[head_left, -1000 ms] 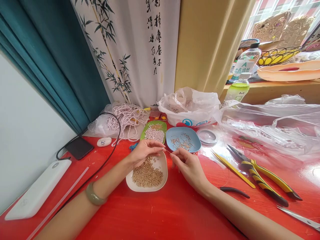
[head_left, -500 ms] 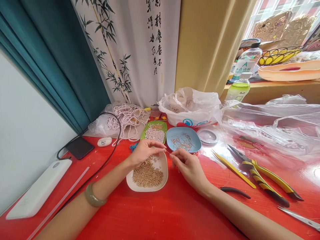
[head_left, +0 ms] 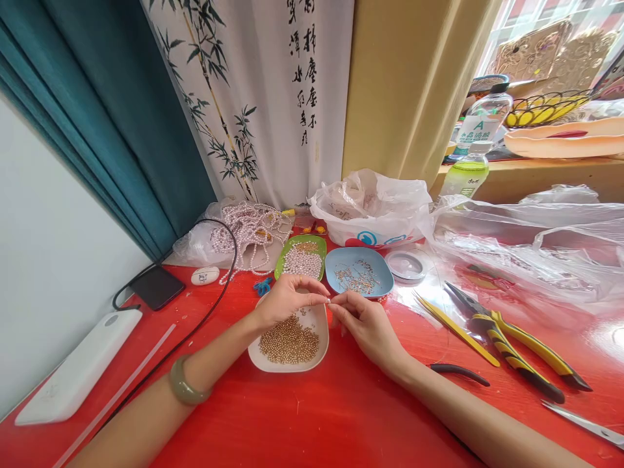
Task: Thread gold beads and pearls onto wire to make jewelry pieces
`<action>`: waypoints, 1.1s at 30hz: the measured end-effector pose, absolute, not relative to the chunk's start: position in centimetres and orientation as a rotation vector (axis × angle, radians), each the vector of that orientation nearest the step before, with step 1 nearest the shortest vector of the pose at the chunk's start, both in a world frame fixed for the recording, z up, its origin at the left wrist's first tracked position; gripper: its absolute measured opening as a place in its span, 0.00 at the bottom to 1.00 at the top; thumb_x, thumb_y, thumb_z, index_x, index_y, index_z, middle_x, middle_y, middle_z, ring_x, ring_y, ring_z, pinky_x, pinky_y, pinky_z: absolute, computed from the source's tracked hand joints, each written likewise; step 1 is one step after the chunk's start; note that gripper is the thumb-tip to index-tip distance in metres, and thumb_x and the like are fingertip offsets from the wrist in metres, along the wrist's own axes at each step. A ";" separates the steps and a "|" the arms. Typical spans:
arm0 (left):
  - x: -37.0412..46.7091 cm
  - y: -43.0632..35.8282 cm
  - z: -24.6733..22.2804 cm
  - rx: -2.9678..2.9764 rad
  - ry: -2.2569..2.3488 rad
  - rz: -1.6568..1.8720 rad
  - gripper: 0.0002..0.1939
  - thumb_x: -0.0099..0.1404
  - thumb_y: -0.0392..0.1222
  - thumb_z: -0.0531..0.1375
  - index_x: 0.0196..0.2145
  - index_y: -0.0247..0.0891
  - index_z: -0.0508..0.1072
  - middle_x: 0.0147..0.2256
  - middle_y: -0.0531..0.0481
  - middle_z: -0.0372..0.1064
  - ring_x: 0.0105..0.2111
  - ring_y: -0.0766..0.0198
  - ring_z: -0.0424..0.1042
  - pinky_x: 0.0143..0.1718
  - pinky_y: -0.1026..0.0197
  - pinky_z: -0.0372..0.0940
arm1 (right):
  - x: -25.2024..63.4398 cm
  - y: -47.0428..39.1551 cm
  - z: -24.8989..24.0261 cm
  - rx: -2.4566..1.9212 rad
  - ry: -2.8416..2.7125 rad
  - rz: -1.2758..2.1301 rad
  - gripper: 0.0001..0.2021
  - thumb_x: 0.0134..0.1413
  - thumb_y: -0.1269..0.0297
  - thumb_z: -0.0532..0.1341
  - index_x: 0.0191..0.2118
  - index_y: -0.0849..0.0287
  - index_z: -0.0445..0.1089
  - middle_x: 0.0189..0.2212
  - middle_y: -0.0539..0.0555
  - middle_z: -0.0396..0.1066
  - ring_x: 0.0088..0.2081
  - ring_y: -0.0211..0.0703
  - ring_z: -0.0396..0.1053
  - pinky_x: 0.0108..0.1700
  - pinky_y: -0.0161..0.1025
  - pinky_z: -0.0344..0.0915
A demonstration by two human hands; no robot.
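Observation:
My left hand (head_left: 287, 300) and my right hand (head_left: 363, 320) meet fingertip to fingertip above the right rim of a white dish (head_left: 288, 368) of gold beads (head_left: 290, 341). Each hand is closed in a pinch. A tiny pale bead shows between the fingertips; which hand grips it is too small to tell. Just behind the hands are a green dish (head_left: 279, 265) with pink and gold beads and a blue dish (head_left: 385, 276) with small metal pins.
Tweezers (head_left: 458, 329), yellow-black pliers (head_left: 511, 338), a black-handled tool (head_left: 461, 372) and scissors (head_left: 585, 422) lie at the right. Pink bead strands (head_left: 248, 227), a cable (head_left: 214, 302), a phone (head_left: 156, 287) and a power bank (head_left: 78, 370) lie left. Plastic bags (head_left: 373, 214) stand behind.
My fingertips have come together from slightly apart. The left hand has shifted a little to the right, and a pale bead now shows at the fingertips.

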State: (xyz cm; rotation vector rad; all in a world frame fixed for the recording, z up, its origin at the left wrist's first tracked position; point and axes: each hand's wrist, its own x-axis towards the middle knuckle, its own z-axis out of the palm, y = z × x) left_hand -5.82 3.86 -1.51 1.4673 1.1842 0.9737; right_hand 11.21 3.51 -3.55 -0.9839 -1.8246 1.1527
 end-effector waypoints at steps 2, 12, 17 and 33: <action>-5.7 3.7 -1.2 1.480 1.183 0.989 0.04 0.50 0.39 0.63 0.25 0.36 0.75 0.23 0.53 0.71 0.25 0.68 0.67 0.28 0.66 0.59 | 11.2 3.5 -3.4 -0.962 -1.826 1.168 0.08 0.54 0.61 0.54 0.28 0.58 0.64 0.17 0.46 0.64 0.20 0.35 0.62 0.24 0.31 0.59; -5.0 4.2 1.6 1.562 1.199 1.156 0.04 0.51 0.38 0.62 0.24 0.35 0.73 0.25 0.52 0.69 0.29 0.66 0.67 0.36 0.63 0.59 | 12.8 5.2 -0.4 -0.894 -1.915 1.178 0.10 0.51 0.60 0.56 0.32 0.59 0.71 0.31 0.52 0.73 0.34 0.43 0.69 0.36 0.38 0.64; -3.3 5.0 2.7 1.492 1.111 1.193 0.09 0.54 0.42 0.61 0.33 0.36 0.74 0.33 0.48 0.72 0.34 0.63 0.68 0.38 0.62 0.60 | 13.9 6.1 2.1 -0.924 -1.907 1.182 0.07 0.46 0.62 0.61 0.28 0.60 0.74 0.25 0.52 0.74 0.29 0.41 0.68 0.33 0.38 0.62; 0.0 5.7 1.6 1.131 0.829 0.960 0.15 0.52 0.46 0.63 0.34 0.31 0.75 0.32 0.41 0.75 0.33 0.60 0.73 0.40 0.59 0.63 | 16.2 8.6 6.0 -0.855 -1.267 1.222 0.07 0.45 0.63 0.63 0.30 0.61 0.73 0.24 0.50 0.72 0.27 0.33 0.69 0.29 0.31 0.66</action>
